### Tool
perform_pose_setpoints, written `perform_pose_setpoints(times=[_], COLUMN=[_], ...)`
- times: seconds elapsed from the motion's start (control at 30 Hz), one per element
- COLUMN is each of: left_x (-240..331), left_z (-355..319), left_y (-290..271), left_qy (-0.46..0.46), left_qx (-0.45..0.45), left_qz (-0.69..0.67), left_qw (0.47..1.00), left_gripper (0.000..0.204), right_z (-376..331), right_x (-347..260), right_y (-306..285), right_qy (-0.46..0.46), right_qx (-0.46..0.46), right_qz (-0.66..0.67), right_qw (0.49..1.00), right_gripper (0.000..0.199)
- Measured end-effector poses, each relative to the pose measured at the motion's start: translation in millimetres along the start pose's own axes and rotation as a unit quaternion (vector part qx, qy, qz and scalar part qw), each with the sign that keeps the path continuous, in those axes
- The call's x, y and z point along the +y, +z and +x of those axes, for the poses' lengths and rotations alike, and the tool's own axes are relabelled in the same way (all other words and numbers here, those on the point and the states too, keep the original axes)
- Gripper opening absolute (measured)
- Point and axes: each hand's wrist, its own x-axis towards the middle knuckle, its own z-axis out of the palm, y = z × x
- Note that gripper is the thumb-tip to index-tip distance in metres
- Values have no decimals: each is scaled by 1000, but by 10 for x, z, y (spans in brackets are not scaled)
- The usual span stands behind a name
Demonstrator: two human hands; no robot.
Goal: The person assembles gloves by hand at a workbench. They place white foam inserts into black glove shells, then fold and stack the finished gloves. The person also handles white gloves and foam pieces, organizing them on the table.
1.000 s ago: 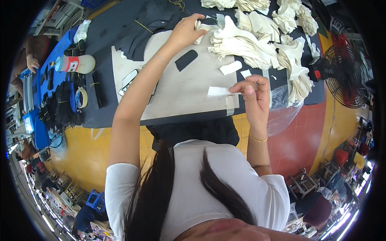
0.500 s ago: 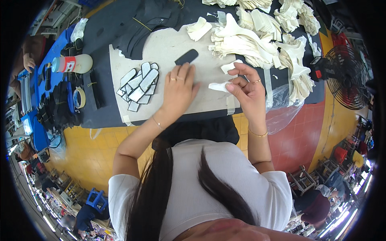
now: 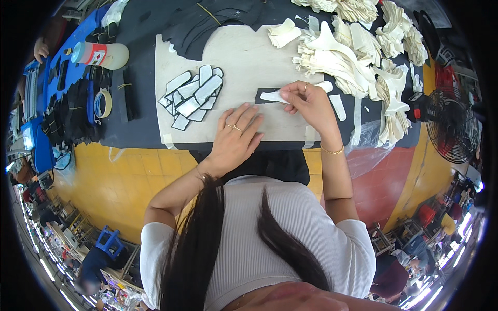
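White strip (image 3: 272, 97), thin, in pinch of R fingers (image 3: 293, 97) over flat blk piece (image 3: 270, 90); L fingers (image 3: 251, 126) loosely apart.

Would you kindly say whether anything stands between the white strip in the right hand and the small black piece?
Nothing visible does: the right hand holds the white strip over the small black piece, with the left hand beside them.

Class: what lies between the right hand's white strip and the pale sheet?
In the head view, a black piece lies between the white strip, pinched by the right hand, and the pale sheet; whether strip and piece touch is unclear.
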Motion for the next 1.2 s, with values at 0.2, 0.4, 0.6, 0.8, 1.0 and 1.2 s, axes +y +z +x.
perform_pose_setpoints(times=[0.2,0.4,0.6,0.8,1.0,1.2], left_x=[-23,-17,-12,-10,2,14], left_z=[-51,-45,-21,-3,45,85], left_y=[22,23,29,27,18,9], left_qy=[-3,-7,-2,1,12,12], left_qx=[4,4,4,-3,-9,-19], left_qz=[19,18,22,23,43,51], left_qw=[1000,1000,1000,1000,999,998], left_gripper=[44,41,39,41,44,48], right_z=[179,234,261,289,308,308], right_x=[-117,-98,-87,-108,-102,-91], right_y=[20,16,-18,-13,-3,10], right_qy=[0,13,-3,22,23,18], right_qx=[-61,-69,-86,-94,-96,-91], right_qz=[-114,-114,-131,-122,-126,-128], right_qw=[992,991,988,988,987,987], right_gripper=[25,26,27,25,25,26])
